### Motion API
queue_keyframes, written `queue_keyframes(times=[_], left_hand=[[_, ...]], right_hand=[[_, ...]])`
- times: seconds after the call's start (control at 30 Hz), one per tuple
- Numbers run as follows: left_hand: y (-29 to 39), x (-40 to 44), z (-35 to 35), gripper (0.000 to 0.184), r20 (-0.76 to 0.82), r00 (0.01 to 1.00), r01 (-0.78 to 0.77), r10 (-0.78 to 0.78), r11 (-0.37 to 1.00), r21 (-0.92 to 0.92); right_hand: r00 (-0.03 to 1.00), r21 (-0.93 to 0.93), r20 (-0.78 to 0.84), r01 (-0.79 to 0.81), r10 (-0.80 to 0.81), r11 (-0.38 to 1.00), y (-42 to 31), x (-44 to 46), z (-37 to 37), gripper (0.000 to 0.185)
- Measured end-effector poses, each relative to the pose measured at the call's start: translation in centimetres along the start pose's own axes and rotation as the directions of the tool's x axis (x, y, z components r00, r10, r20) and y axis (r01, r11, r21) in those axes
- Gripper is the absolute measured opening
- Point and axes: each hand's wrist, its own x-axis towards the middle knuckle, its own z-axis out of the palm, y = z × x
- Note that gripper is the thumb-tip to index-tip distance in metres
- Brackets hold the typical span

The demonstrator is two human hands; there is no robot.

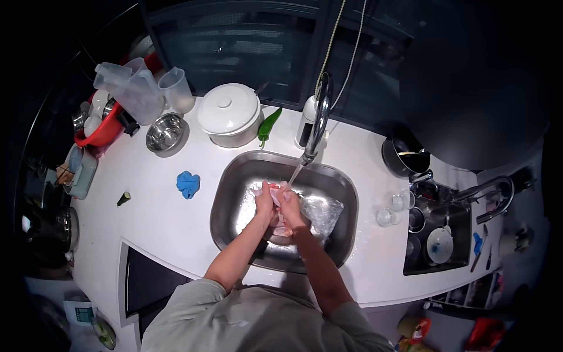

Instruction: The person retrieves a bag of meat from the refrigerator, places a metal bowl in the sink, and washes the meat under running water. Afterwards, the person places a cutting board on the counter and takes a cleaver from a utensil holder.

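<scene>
- Currently, the left hand (264, 203) and right hand (289, 206) are both closed on pink, raw-looking meat (281, 225), which shows between and below them inside the sink (219, 220); the exact finger grip is too small to make out.
- Water (296, 172) runs from the tap (322, 120) down to the hands, so the step in hand looks like rinsing.
- The next move probably calls for a firm hold, since wet meat is likely slippery, and for turning it under the stream.
- A clear plastic bag (326, 214) lies in the sink, just right of the hands.
- Beyond the rim, a green pepper (270, 127) lies beside a lidded white pot (229, 114), with a blue cloth (188, 184) off to the left.
</scene>
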Motion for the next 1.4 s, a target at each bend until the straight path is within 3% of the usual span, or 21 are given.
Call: queue_keyframes(times=[0.07,0.1,0.2,0.23,0.33,0.37,0.47,0.57,0.63,0.67,0.73,0.8,0.83,0.93,0.97,1.07,1.17,1.23,1.27,1.33,1.4], left_hand=[[0.3,-1.4,-1.3,0.036,0.057,0.992,-0.120,0.115,0.989,0.084],[0.8,-2.9,-1.2,0.030,0.069,0.987,-0.155,0.148,0.982,0.110],[0.8,-5.5,-1.7,0.027,0.087,0.950,-0.309,0.300,0.864,0.398],[1.4,-7.3,-0.9,0.028,0.101,0.928,-0.363,0.360,0.806,0.468],[0.7,-8.0,-1.2,0.029,0.167,0.887,-0.447,0.431,0.709,0.546],[0.6,-8.0,-1.1,0.030,0.185,0.870,-0.477,0.457,0.685,0.550],[0.0,-8.1,-0.8,0.032,0.236,0.814,-0.561,0.531,0.613,0.556],[0.8,-6.7,-0.4,0.033,0.220,0.813,-0.553,0.539,0.598,0.580],[0.8,-5.6,-0.4,0.034,0.127,0.888,-0.430,0.441,0.703,0.566],[0.8,-5.2,-0.6,0.036,0.104,0.917,-0.380,0.385,0.762,0.524],[1.0,-6.0,-0.4,0.034,0.128,0.911,-0.390,0.391,0.723,0.570],[0.7,-6.5,-1.1,0.034,0.218,0.892,-0.435,0.397,0.617,0.656],[0.3,-6.7,-1.3,0.031,0.282,0.861,-0.485,0.424,0.511,0.710],[1.1,-9.9,0.0,0.029,0.361,0.837,-0.528,0.411,0.437,0.728],[1.0,-9.8,0.0,0.028,0.423,0.794,-0.589,0.437,0.379,0.714],[0.6,-9.2,-0.2,0.030,0.617,0.632,-0.756,0.469,0.197,0.624],[1.5,-9.3,-1.0,0.037,0.804,0.449,-0.879,0.389,0.031,0.476],[2.4,-9.7,-1.6,0.039,0.897,0.357,-0.925,0.262,-0.033,0.378],[2.8,-9.6,-2.0,0.040,0.895,0.376,-0.923,0.240,0.014,0.384],[3.8,-8.7,-2.8,0.043,0.894,0.405,-0.914,0.190,0.107,0.392],[3.1,-6.9,-2.8,0.045,0.768,0.533,-0.840,0.355,0.117,0.529]], right_hand=[[0.996,-0.142,-0.094,-0.009,-0.004,0.990,4.9,4.4,1.6,0.048],[0.990,-0.175,-0.140,-0.042,0.018,0.984,5.5,5.1,2.3,0.034],[0.970,-0.386,-0.241,-0.085,-0.011,0.919,-0.9,1.7,2.6,0.045],[0.974,-0.295,-0.177,-0.192,0.143,0.936,-1.1,2.4,2.3,0.060],[0.955,-0.362,-0.266,-0.225,0.131,0.905,-0.4,3.5,2.5,0.067],[0.961,-0.257,-0.207,-0.232,0.180,0.938,1.0,4.8,2.4,0.068],[0.980,-0.290,-0.131,-0.185,0.152,0.939,2.1,5.9,2.1,0.062],[0.995,0.006,0.031,-0.095,0.095,0.995,-0.8,2.8,2.0,0.036],[1.000,0.345,-0.003,-0.019,0.021,0.939,0.7,1.3,3.3,0.026],[0.999,0.359,-0.014,-0.031,0.038,0.933,1.5,1.2,3.2,0.025],[0.997,0.388,-0.036,-0.052,0.072,0.920,3.5,1.3,3.1,0.022],[0.975,0.142,-0.036,-0.212,0.219,0.967,3.8,2.9,1.5,0.025],[0.981,0.014,-0.094,-0.169,0.169,0.986,2.7,2.9,1.1,0.031],[0.961,-0.123,-0.082,-0.274,0.266,0.954,-4.1,1.1,-0.6,0.035],[0.978,-0.135,-0.152,-0.163,0.142,0.977,2.5,5.8,0.4,0.040],[0.884,0.171,0.172,-0.461,0.434,0.871,0.1,5.0,-0.4,0.039],[0.645,0.317,0.542,-0.751,0.539,0.580,-2.9,3.9,-0.9,0.039],[0.728,0.303,0.593,-0.599,0.346,0.741,-1.7,4.8,-2.1,0.034],[0.750,0.304,0.615,-0.509,0.243,0.805,-1.1,5.1,-2.6,0.032],[0.773,0.248,0.591,-0.447,0.231,0.859,-2.9,3.9,-3.4,0.025],[0.769,0.190,0.592,-0.423,0.241,0.886,-4.1,2.9,-3.9,0.021]])
